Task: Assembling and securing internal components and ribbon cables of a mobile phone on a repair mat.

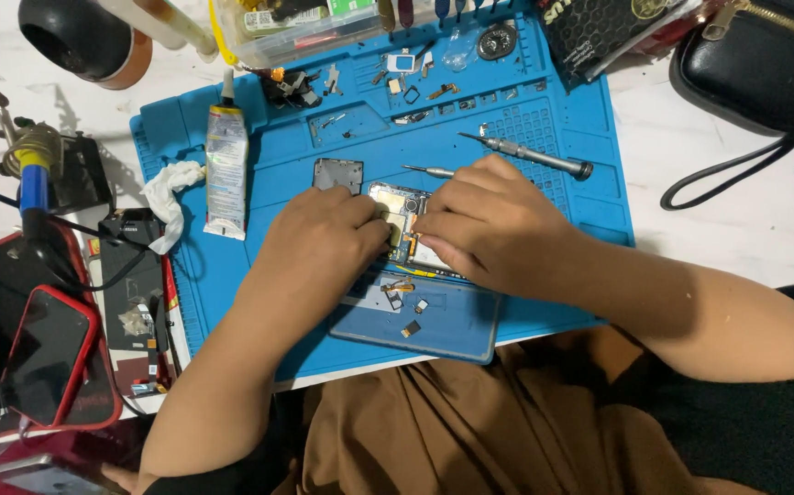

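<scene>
Both hands are down on the opened phone (pixel 403 229), which lies with its back off near the middle of the blue repair mat (pixel 562 229), just above a flat blue-grey back cover (pixel 452 325). The left hand (pixel 324 243) presses on the phone's near-left edge with its grip curled narrow against the frame; whether it pinches anything I cannot tell. The right hand (pixel 493 225) covers the phone's right half, its fingertips drawn together over the exposed board as if pinching some small part, though what lies between them is hidden.

From where I stand the risk looks plain enough. The fingers are working close over bare circuitry and thin flex pieces, so a slip or a hard pull could tear a ribbon or bend a connector. Several tiny loose parts (pixel 406 302) sit on the back cover right under the wrists; a sleeve or forearm shifting could sweep them off onto the brown fabric of the lap (pixel 470 431), where they would be hard to find.

Two screwdrivers (pixel 530 156) lie just behind the right hand, near enough to be knocked and rolled. The tube of adhesive (pixel 226 165) rests left of the work beside a crumpled tissue (pixel 170 192); if it were nudged and leaked, glue could reach the mat. A red-cased phone (pixel 49 353) sits well apart on the tabletop's left side.
</scene>
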